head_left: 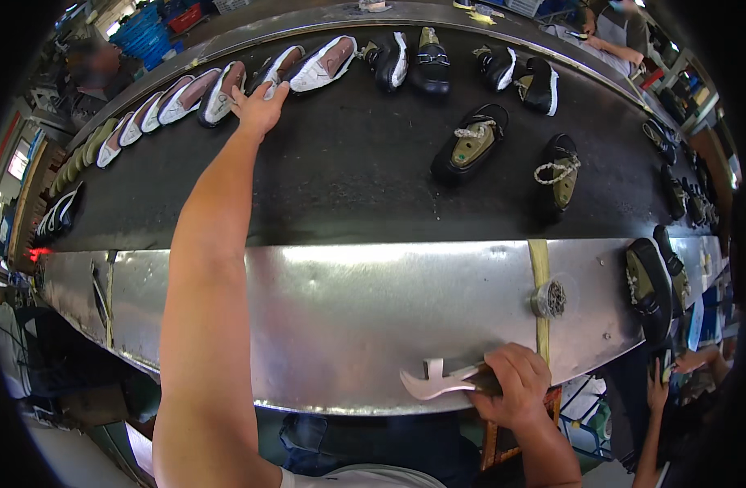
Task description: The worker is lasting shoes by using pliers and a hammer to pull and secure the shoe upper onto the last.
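My left arm stretches far across the dark belt, and my left hand has its fingers apart at the near end of a white-and-black shoe. It touches that shoe, which stands in a row with similar ones. Low over the metal ledge, my right hand is closed round the handle of steel lasting pincers. Their curved jaw points left and a square hammer lug sticks up. A clear cup of small nails stands beyond my right hand on the ledge.
Black shoes with rope laces are scattered over the belt's right half. A black pair rests at the ledge's right end. Olive shoes line the far left. Another person works across the belt; other hands are at lower right.
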Demonstrator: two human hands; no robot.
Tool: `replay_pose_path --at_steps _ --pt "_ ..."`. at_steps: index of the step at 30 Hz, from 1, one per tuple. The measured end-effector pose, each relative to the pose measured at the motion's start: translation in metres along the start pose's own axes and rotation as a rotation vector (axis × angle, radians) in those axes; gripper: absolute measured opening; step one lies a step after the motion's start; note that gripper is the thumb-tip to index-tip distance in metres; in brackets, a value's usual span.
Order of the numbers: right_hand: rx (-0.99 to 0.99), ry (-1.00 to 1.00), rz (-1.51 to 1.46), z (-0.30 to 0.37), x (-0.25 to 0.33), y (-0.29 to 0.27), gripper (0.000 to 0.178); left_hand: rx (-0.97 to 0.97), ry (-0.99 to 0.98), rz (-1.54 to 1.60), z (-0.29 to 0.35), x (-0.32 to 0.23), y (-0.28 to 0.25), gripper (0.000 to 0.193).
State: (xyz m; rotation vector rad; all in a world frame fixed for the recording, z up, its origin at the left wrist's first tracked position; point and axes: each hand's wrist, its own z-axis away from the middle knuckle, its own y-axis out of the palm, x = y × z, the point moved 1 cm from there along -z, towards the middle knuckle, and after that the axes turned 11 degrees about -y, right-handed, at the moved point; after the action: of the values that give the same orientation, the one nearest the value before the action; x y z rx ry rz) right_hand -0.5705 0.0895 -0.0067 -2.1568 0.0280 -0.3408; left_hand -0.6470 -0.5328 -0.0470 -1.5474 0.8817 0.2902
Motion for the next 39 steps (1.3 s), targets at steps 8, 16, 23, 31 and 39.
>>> replay_pose_path --at_steps 8,16,23,31,39 --pt "0.077 0.007 0.01 0.004 -0.002 0.001 0.046 0.106 -0.13 -0.129 -0.012 -0.052 0.031 0.087" --pt "0.027 0.023 0.002 -0.005 0.005 0.003 0.045 0.317 -0.009 -0.439 -0.021 -0.068 0.009 0.093" --pt "-0.054 0.025 0.038 -0.001 0.017 0.002 0.049 0.373 0.205 -0.412 0.064 -0.039 -0.074 0.078" --pt "-0.129 -0.037 -0.014 -0.005 0.036 -0.003 0.045 0.606 0.203 -0.332 0.195 0.042 -0.286 0.057" --pt "-0.112 0.009 0.02 -0.001 0.044 0.0 0.041 0.335 0.352 -0.512 0.345 0.136 -0.414 0.061"
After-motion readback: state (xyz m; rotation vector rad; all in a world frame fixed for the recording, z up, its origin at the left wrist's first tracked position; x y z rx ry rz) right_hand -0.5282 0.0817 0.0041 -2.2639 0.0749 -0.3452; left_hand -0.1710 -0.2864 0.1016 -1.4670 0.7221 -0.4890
